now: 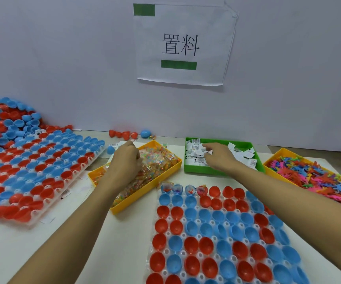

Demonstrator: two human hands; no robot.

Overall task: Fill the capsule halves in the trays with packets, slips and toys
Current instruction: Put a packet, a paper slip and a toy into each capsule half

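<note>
A clear tray of red and blue capsule halves lies in front of me; several halves in its far row hold contents. My left hand reaches into the yellow bin of colourful candy packets, fingers curled down among them. My right hand is in the green bin of white paper slips, fingertips pinching at the slips. A second yellow bin at the right holds bright plastic toys.
Another tray of capsule halves lies at the left, with a loose heap of halves behind it. A few loose capsules sit by the white wall, which carries a paper sign.
</note>
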